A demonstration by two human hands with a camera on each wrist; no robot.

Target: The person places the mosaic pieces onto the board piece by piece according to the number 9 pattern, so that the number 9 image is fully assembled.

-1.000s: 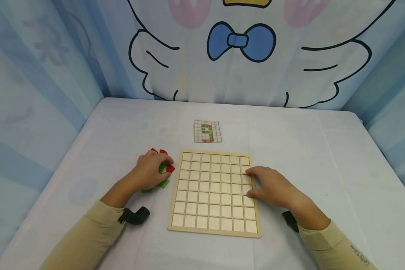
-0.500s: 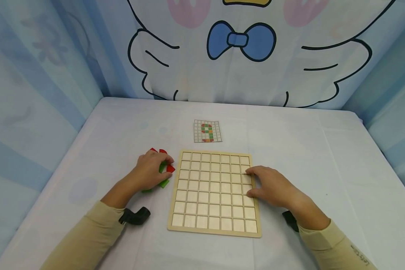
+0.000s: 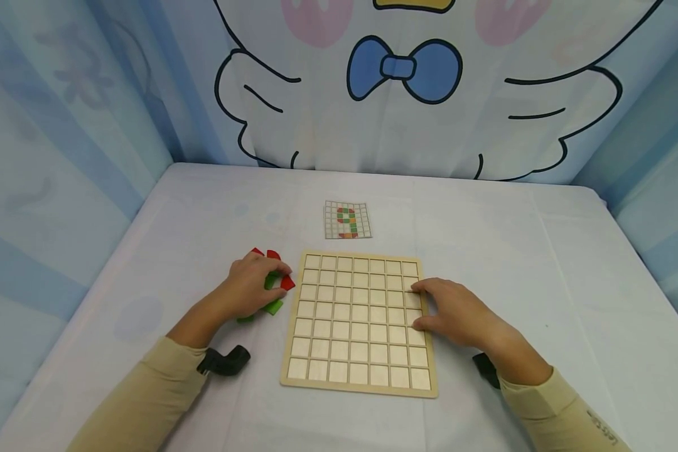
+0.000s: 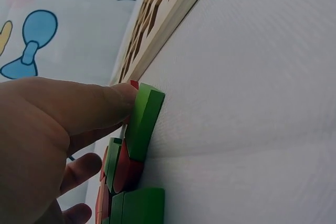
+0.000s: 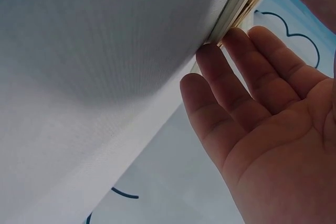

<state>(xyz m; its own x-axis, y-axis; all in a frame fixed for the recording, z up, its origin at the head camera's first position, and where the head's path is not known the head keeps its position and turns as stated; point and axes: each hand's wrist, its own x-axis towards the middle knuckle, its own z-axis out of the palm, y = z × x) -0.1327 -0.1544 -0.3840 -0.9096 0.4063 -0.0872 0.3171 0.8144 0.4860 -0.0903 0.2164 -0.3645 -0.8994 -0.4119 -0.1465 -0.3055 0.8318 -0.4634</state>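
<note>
My left hand (image 3: 254,282) lies over a small heap of red and green wooden blocks, left of the board. Thumb and forefinger pinch a red block (image 3: 287,283), mostly hidden behind the thumb in the left wrist view. A green block (image 4: 145,120) stands by the thumb tip there, and another green block (image 4: 143,205) lies lower in the heap. The palm hides part of the heap. My right hand (image 3: 454,311) rests its relaxed fingers and thumb on the right edge of the wooden grid board (image 3: 358,390). No block shows in that hand.
A small card (image 3: 348,220) printed with a coloured grid pattern lies behind the board. White cloth (image 3: 520,251) covers the table. Patterned curtains (image 3: 407,125) stand at the back and both sides. A black strap mount (image 3: 226,361) sits at the left wrist.
The red block between my left thumb and forefinger has shifted slightly right, towards the board. My right hand and the board have stayed in place.
</note>
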